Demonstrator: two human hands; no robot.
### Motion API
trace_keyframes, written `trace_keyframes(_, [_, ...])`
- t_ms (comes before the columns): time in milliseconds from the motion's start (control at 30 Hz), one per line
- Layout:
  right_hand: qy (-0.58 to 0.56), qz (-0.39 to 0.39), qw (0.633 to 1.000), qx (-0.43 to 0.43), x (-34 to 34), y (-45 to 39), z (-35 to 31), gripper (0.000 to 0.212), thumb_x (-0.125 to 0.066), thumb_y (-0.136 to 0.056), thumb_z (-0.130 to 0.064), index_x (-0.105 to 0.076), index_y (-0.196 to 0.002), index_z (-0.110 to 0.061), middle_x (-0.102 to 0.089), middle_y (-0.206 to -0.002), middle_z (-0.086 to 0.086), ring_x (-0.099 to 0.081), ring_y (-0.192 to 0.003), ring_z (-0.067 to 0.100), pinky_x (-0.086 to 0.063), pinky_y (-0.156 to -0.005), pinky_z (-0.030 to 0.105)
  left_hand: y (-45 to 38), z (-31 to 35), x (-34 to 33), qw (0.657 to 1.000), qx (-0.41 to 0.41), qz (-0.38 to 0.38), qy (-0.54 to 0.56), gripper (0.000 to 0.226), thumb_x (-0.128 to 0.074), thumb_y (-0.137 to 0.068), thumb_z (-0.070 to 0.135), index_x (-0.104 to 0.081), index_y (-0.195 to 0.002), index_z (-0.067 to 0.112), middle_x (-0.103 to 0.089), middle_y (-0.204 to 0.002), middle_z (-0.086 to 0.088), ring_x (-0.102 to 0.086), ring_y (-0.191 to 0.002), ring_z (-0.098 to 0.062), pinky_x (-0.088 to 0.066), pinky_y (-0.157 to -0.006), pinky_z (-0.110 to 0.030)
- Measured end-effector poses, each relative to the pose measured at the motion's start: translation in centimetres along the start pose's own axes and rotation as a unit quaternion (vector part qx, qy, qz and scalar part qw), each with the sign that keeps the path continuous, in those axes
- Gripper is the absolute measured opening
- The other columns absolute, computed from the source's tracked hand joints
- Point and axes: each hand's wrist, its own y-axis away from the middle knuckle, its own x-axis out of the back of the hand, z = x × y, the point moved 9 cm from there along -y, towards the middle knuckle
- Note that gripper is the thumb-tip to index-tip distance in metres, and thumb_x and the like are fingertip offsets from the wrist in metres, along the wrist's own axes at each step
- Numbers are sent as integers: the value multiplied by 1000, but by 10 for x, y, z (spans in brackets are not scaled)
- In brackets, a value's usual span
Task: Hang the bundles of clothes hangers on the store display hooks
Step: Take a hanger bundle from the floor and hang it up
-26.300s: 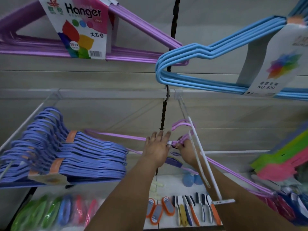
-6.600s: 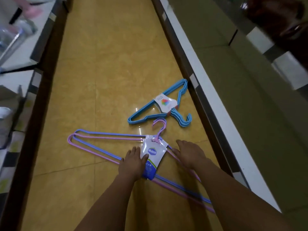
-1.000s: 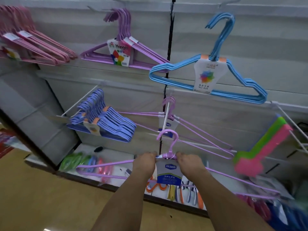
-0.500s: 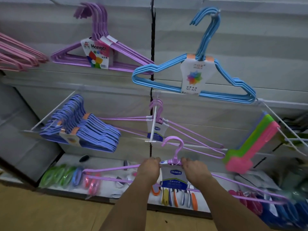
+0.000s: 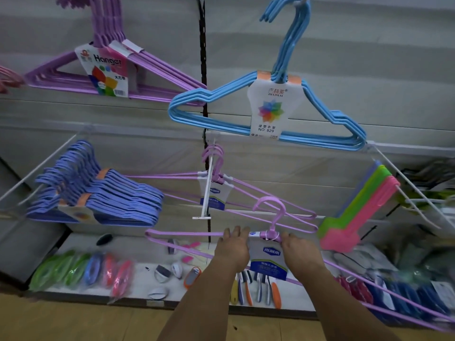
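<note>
**Small goods on the bottom shelf**

A white shelf (image 5: 138,269) runs along the base of the display, above a yellow floor (image 5: 73,323). At its left lie green, blue and pink packs (image 5: 83,269), blurred. Near the middle sit small brushes (image 5: 163,273) and an orange one (image 5: 192,276). Peelers (image 5: 258,289) with coloured handles lie in a row beside them. A black strip (image 5: 203,57) splits the grey slat wall (image 5: 369,70).

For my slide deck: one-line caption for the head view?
Both hands, left and right, hold a pink hanger bundle below the white display hook.
</note>
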Motion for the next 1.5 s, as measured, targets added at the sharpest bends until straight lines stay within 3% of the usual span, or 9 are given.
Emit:
trace_keyframes(333, [27, 11, 998, -51, 16, -13, 24, 29, -31, -99, -8, -42, -126, -15, -60, -119, 0, -66, -101, 19, -48, -71, 28, -26, 17, 5, 998, -54, -4, 13, 54, -34, -102, 21, -13, -151, 20, -15, -158, -7, -12, -144, -32, -22, -115, -43])
trace_keyframes(600, [-6, 26, 999, -22, 31, -64, -18, 27, -35, -99, -6, -42, -124, -14, -60, -116, 3, -65, -97, 17, -43, -65, 27, -49, -39, 27, 999, -4, 17, 28, 69, -35, -103, 29, 13, -152, 24, 15, -160, -6, 11, -147, -29, -2, -120, -40])
trace_keyframes(900, [-25, 23, 999, -20, 22, -99, -44, 30, -36, -99, -7, -42, -127, -14, -60, -115, 2, -65, -94, 16, -43, -64, 26, -79, -79, 31, 999, 5, 43, 12, 76, -42, -100, 33, 15, -148, 25, 6, -161, -9, 2, -148, -27, -8, -118, -35])
trace_keyframes(1000, [-2, 37, 999, -1, 31, -112, -59, 31, -34, -98, -4, -42, -127, -12, -60, -117, 4, -65, -97, 19, -41, -64, 28, -81, -95, 44, 998, 15, 54, 7, 67, -41, -100, 32, 0, -153, 28, -2, -161, -7, -6, -148, -26, -16, -119, -36])
trace_keyframes(1167, [4, 52, 998, 22, 47, -129, -75, 31, -33, -97, -3, -40, -128, -8, -56, -124, 9, -63, -105, 24, -43, -70, 29, -82, -116, 56, 999, 23, 48, 3, 62, -36, -101, 31, -4, -154, 22, -5, -161, -7, -8, -148, -26, -18, -118, -37])
trace_keyframes(1267, [28, 131, 991, 4, 61, -134, -72, 25, -66, -83, -16, -59, -106, -9, -66, -95, 9, -70, -75, 21, -42, -52, 25, -83, -128, 56, 999, 23, 34, -15, 63, -34, -102, 33, 2, -153, 22, 0, -161, -6, -3, -148, -28, -13, -120, -38])
trace_keyframes(1300, [23, 141, 990, 0, 60, -135, -70, 33, -84, -59, -17, -65, -85, -10, -65, -72, 7, -65, -50, 20, -36, -40, 22, -84, -133, 55, 999, 30, 29, -19, 65, -33, -102, 34, 6, -153, 21, 2, -161, -6, -2, -148, -29, -12, -120, -39])
trace_keyframes(1367, [-16, 149, 988, 26, 57, -141, -71, 44, -89, -24, -3, -61, -58, -7, -52, -46, 6, -46, -24, 20, -20, -34, 16, -88, -138, 51, 999, 36, 11, -23, 67, -31, -103, 36, 12, -152, 21, 6, -161, -6, 0, -148, -30, -11, -120, -41])
trace_keyframes(1500, [-16, 180, 983, 29, 65, -139, -66, 47, -89, -22, 0, -61, -60, -8, -51, -47, 6, -44, -23, 20, -17, -39, 17, -92, -133, 49, 999, 36, 1, 29, 69, -35, -103, 32, 14, -151, 24, 13, -160, -3, 5, -147, -34, -12, -120, -45])
